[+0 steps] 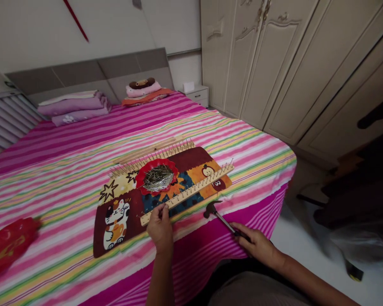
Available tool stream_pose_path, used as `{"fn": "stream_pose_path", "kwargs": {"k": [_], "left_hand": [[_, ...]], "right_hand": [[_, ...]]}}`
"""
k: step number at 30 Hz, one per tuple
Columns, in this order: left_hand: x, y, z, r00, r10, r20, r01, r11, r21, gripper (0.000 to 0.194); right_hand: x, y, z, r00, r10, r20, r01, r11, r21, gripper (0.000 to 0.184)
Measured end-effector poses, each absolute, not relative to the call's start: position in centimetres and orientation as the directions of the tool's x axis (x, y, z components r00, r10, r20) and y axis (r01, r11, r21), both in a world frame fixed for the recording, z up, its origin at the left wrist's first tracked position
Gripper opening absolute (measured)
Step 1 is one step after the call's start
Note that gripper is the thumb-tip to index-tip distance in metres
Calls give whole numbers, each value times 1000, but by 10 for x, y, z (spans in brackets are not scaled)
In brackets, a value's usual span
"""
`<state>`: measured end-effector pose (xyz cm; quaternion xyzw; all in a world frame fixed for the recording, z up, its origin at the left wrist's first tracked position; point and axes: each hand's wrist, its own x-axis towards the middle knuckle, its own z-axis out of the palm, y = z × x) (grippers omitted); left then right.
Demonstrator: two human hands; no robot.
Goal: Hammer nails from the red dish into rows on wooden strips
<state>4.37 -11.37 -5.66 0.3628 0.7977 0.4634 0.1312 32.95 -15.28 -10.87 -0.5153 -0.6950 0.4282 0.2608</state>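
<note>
My right hand [257,246] is wrapped around the dark grip of a claw hammer [225,221], its head hanging above the bed's near edge. Pinched fingers of my left hand [160,227] rest at the near-left part of a wooden strip [191,190]; whatever they hold is hidden. Nails stand upright in a row along that strip, some leaning. Behind it a red scalloped bowl [141,175] holds a heap of loose nails [158,177]. Under both lies a patterned mat [191,158] with a cat picture.
Beyond the bowl lie more nail-studded strips [153,156] and bare wooden strips [147,148]. A red plastic bag [12,244] sits at the left on the striped bedsheet [64,204]. Folded bedding [75,108] is by the headboard; wardrobes [258,63] stand at right.
</note>
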Motion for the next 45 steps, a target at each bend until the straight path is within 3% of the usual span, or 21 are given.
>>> {"fn": "stream_pose_path", "kwargs": {"k": [6, 12, 18, 22, 24, 31, 36, 39, 41, 43, 45], "left_hand": [[44, -115, -62, -601, 754, 265, 622, 233, 748, 24], [43, -116, -66, -570, 756, 322, 660, 187, 728, 22], [43, -116, -70, -539, 757, 368, 696, 155, 701, 21], [43, -116, -71, -539, 757, 370, 719, 184, 670, 20], [42, -115, -72, -536, 758, 371, 725, 188, 663, 20], [42, -116, -70, -539, 772, 338, 687, 170, 707, 21], [35, -121, -47, -545, 751, 373, 701, 164, 694, 25], [21, -108, -21, -508, 733, 453, 791, 188, 582, 24], [10, -90, -5, -443, 789, 426, 857, 233, 461, 24], [1, -68, 6, -367, 876, 312, 907, 263, 328, 25], [-5, -47, 11, -335, 938, 89, 932, 316, 180, 25]], "right_hand": [[324, -158, -88, -363, 930, -54, 449, 124, -885, 42], [294, -152, -32, -482, 874, 56, 425, 289, -858, 43], [253, -129, 5, -561, 768, 309, 407, 581, -705, 46], [238, -120, 9, -639, 711, 294, 478, 666, -572, 48], [239, -121, 9, -659, 708, 254, 491, 660, -568, 49], [286, -146, -3, -655, 740, 154, 432, 534, -726, 52], [325, -155, -54, -558, 829, -33, 575, 358, -736, 47], [336, -154, -84, -475, 875, -94, 598, 243, -764, 45], [338, -152, -97, -430, 898, -97, 562, 182, -807, 44], [338, -150, -103, -395, 915, -85, 516, 144, -844, 43], [337, -148, -106, -374, 923, -86, 492, 119, -863, 43]]}}
